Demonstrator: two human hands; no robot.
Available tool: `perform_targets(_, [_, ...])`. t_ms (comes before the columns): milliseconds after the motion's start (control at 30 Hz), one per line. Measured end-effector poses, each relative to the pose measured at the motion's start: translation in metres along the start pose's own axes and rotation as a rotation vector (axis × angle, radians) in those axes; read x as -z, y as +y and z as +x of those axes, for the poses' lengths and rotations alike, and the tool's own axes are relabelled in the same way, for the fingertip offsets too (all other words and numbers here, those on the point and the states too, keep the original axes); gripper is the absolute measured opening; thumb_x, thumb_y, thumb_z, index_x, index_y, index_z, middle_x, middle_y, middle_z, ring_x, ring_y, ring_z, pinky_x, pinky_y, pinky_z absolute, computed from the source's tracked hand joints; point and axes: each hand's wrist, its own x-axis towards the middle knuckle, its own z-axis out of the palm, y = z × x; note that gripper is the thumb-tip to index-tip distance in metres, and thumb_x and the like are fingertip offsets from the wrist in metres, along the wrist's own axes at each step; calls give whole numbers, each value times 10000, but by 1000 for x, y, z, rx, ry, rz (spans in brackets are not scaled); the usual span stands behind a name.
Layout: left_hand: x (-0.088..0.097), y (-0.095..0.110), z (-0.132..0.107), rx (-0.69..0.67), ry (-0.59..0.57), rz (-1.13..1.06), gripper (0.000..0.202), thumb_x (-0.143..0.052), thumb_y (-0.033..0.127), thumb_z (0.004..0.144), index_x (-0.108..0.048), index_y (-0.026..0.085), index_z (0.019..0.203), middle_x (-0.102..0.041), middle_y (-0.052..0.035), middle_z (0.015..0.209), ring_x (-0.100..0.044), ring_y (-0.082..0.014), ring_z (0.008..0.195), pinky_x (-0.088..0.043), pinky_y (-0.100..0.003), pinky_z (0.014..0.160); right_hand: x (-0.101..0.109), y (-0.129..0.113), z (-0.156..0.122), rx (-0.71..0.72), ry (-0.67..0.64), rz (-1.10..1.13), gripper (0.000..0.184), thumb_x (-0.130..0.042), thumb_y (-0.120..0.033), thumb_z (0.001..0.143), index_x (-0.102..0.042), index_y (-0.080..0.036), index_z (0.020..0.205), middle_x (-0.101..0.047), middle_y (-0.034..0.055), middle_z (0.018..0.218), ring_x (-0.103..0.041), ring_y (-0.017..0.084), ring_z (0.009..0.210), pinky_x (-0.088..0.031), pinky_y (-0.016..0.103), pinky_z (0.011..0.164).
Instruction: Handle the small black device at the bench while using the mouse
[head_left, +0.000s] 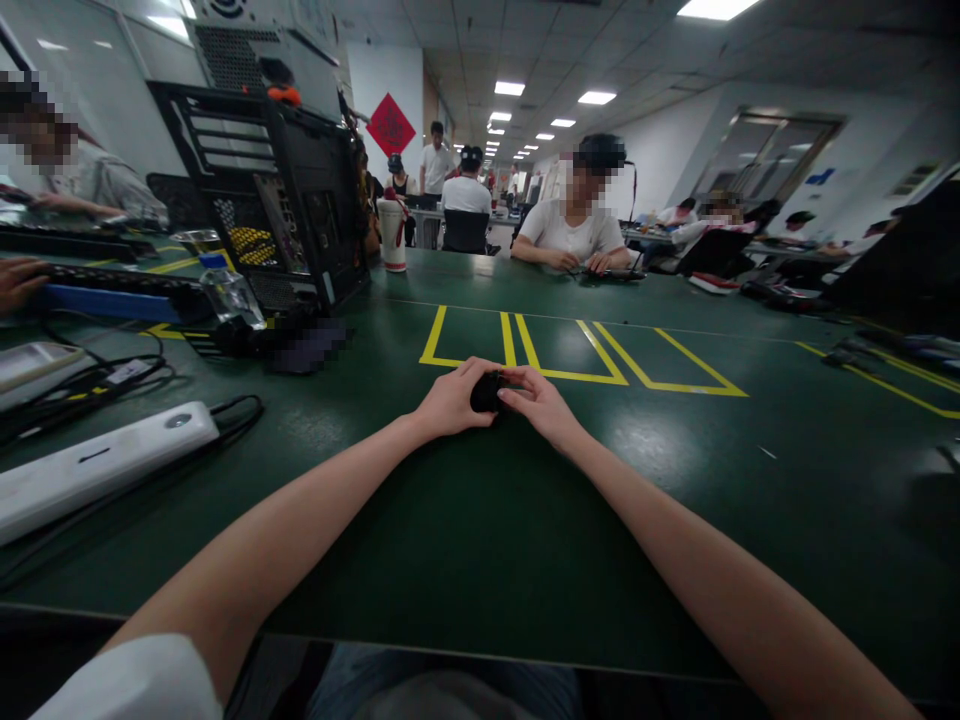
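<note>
A small black object [485,393] is held between my two hands above the middle of the green table [480,520]. My left hand [455,402] wraps round it from the left, with the thumb below and the fingers over the top. From the other side, the fingertips and thumb of my right hand [538,402] pinch at its right edge. Its exact kind is too dark and too covered to make out. Just beyond my hands, yellow tape outlines [525,342] mark the tabletop.
Left of me lie a white power strip [105,465], black cables and a clear bottle [231,292]. Behind them stands an open black computer case [300,200], with a paper cup [392,235] beside it. A person [574,230] sits across the table; another person's hand [19,283] shows at left.
</note>
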Motion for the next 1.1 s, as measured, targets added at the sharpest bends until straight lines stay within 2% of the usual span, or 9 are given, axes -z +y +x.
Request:
perform_targets(100, [0, 0, 0, 0, 5, 4, 569, -643, 264, 618, -386, 234, 1125, -485, -27, 1092, -521, -203, 959, -450, -339, 778, 2, 2, 1, -25, -38, 2, 335, -605, -271, 699, -504, -217, 1013, -546, 45, 1050, -572, 161, 909, -432, 412, 883])
perform_targets(233, [0, 0, 0, 14, 3, 8, 572, -640, 253, 615, -384, 237, 1126, -484, -28, 1099, -523, -207, 963, -446, -348, 784, 2, 4, -1, 44, -53, 29, 332, -672, -230, 628, -508, -214, 916, -550, 18, 1016, -554, 155, 957, -415, 380, 915])
perform_targets(400, [-1, 0, 0, 11, 1, 12, 585, -645, 264, 616, -378, 236, 1135, -482, -31, 1104, -520, -212, 968, -450, -348, 778, -1, 3, -1, 36, -3, 20, 210, -614, -269, 688, -521, -208, 866, -561, 16, 923, -563, 143, 883, -438, 367, 868])
perform_targets(567, [0, 0, 0, 0, -3, 9, 578, -644, 268, 622, -379, 233, 1134, -487, -30, 1091, -524, -203, 944, -456, -340, 764, 0, 2, 1, -34, -8, 13, 321, -598, -274, 702, -505, -211, 1002, -552, 43, 1009, -566, 157, 903, -437, 390, 863])
perform_targets(633, [0, 0, 0, 2, -1, 7, 578, -642, 268, 622, -378, 230, 1134, -485, -34, 1091, -525, -203, 942, -457, -342, 758, 1, 1, 0, -38, -41, 15, 303, -605, -263, 696, -513, -200, 977, -553, 47, 1029, -562, 162, 929, -425, 396, 885])
perform_targets(767, [1, 0, -1, 4, 0, 10, 577, -642, 261, 621, -378, 232, 1133, -482, -34, 1099, -524, -208, 954, -454, -349, 772, 3, 3, -2, 49, -78, 46, 335, -670, -216, 633, -490, -216, 916, -544, 19, 1033, -540, 157, 992, -408, 379, 924])
perform_targets(867, [0, 0, 0, 9, 1, 15, 577, -644, 266, 621, -379, 233, 1133, -483, -34, 1096, -525, -211, 953, -454, -350, 772, 2, 5, -2, 61, -50, 27, 268, -635, -256, 678, -494, -217, 902, -549, 16, 1001, -554, 153, 960, -417, 380, 912])
perform_targets(967, [0, 0, 0, 6, 3, 12, 571, -645, 270, 621, -383, 230, 1128, -486, -35, 1090, -525, -208, 949, -455, -346, 769, 2, 6, -1, 32, -15, 5, 292, -619, -271, 695, -490, -222, 953, -547, 23, 991, -559, 159, 945, -425, 392, 897])
perform_targets(1100, [-1, -1, 0, 4, 7, 9, 574, -646, 274, 620, -381, 230, 1127, -487, -29, 1088, -524, -205, 954, -451, -342, 779, 3, 7, 2, -13, -66, 10, 359, -604, -252, 706, -482, -208, 1040, -538, 49, 1053, -552, 167, 973, -405, 406, 920])
